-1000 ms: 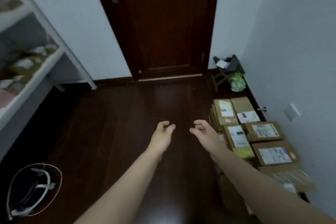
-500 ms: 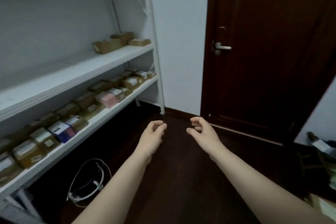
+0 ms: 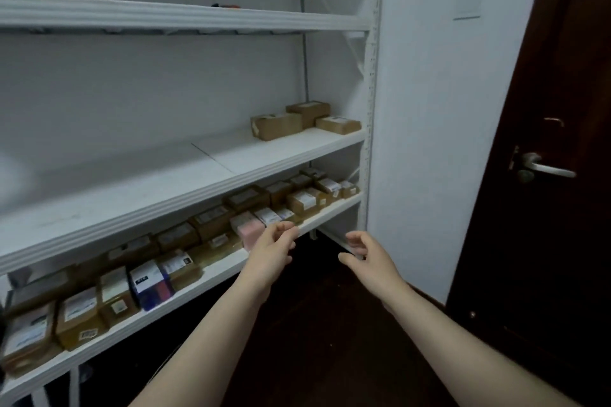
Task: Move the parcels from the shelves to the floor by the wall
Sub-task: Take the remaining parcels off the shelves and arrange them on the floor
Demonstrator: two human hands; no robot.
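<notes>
You're at the pick-up step, I'd say: both hands are empty, fingers loosely curled on nothing. Your left hand (image 3: 271, 253) is low and left of the white upright (image 3: 372, 116), in front of the lower board (image 3: 211, 277); your right hand (image 3: 372, 263) is by the upright's foot. Parcels left to shift: 3 brown parcels (image 3: 281, 125) on the mid board (image 3: 198, 172), hard against the upright, and approx. 20 in the lower row (image 3: 302, 203), running left from the upright in 2 ranks. The rear rank is too blurred for an exact count. That row incl. 1 pink parcel (image 3: 252, 231) and 1 blue-and-white parcel (image 3: 150, 284). Next move prob. needs a reach fwd and a 2-hand grip on 1 box, likely the pink one nearest your left hand, lifted w/o nudging its neighbours.
</notes>
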